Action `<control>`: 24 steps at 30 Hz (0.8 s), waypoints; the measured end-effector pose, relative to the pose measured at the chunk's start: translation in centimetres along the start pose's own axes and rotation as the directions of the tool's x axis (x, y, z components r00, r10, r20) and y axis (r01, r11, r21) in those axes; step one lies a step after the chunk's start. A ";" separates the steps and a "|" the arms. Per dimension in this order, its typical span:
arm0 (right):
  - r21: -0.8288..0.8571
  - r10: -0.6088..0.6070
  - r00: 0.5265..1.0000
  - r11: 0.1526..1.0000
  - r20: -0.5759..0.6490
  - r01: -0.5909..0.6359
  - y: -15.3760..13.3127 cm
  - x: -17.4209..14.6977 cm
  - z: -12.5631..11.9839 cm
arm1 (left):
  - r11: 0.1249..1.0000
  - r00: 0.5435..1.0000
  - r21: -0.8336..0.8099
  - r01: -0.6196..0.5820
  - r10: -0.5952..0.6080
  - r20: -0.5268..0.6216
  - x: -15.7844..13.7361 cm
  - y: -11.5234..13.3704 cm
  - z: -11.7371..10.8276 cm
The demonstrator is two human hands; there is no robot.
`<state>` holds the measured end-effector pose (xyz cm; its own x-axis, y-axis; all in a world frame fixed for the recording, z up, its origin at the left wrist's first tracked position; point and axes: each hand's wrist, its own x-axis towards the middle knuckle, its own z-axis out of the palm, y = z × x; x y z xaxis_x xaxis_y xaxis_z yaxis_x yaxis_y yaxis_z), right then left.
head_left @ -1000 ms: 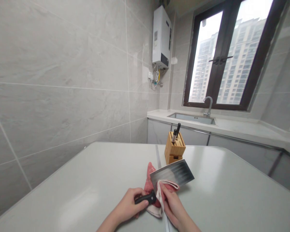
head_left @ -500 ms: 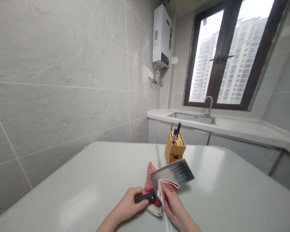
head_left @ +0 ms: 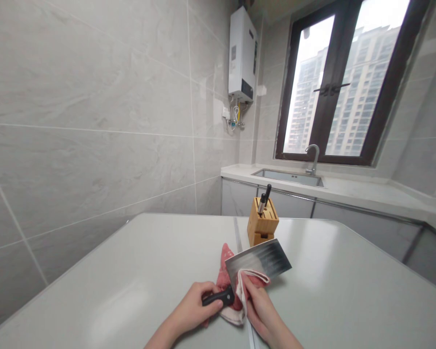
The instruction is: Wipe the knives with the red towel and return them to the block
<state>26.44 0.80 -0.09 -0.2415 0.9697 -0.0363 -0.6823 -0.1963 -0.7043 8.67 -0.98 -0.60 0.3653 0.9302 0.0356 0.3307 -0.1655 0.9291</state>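
Note:
My left hand (head_left: 199,305) is wrapped round the black handle of a cleaver (head_left: 263,258). The broad steel blade points away to the right, tilted above the table. My right hand (head_left: 259,310) grips a red and white cloth (head_left: 234,315) and presses a fold of it against the near part of the blade. Another part of the cloth sticks out behind the handle, left of the blade. The fingers under the cloth are partly hidden.
Just beyond the blade stands a wooden knife block (head_left: 263,220) with black-handled tools in it. The pale table (head_left: 148,261) has a seam down its middle. Behind it are a counter with a sink (head_left: 290,178) and a faucet (head_left: 314,157), below a window.

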 end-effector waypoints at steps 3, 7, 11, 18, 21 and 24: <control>0.009 0.010 1.000 1.000 -0.010 -0.010 0.1 0.1 -0.2 | 1.000 1.000 -0.007 0.000 0.000 0.003 0.0 0.0 0.0; 0.013 0.010 1.000 1.000 -0.001 -0.010 -0.1 -0.1 0.1 | 1.000 1.000 -0.009 -0.016 0.016 0.009 0.0 0.0 0.0; 0.025 0.017 1.000 1.000 -0.021 -0.016 -0.1 0.0 0.1 | 1.000 1.000 -0.002 -0.015 0.015 0.004 0.1 -0.3 0.0; 0.042 0.024 0.998 0.999 -0.051 -0.022 0.2 0.2 -0.2 | 1.000 1.000 0.004 -0.014 0.014 0.005 0.0 0.0 -0.1; 0.037 0.024 0.999 0.999 -0.038 -0.023 0.2 0.2 -0.2 | 1.000 1.000 -0.005 -0.019 0.019 0.006 -0.1 0.1 -0.1; 0.039 0.019 0.999 0.999 -0.029 -0.018 0.2 0.2 -0.4 | 1.000 1.000 -0.015 -0.016 0.016 0.006 -0.1 0.0 0.0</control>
<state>26.49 1.00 -0.52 -0.2346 0.9696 -0.0700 -0.7040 -0.2192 -0.6756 8.60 -1.10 -0.59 0.3761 0.9253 0.0481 0.3115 -0.1752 0.9339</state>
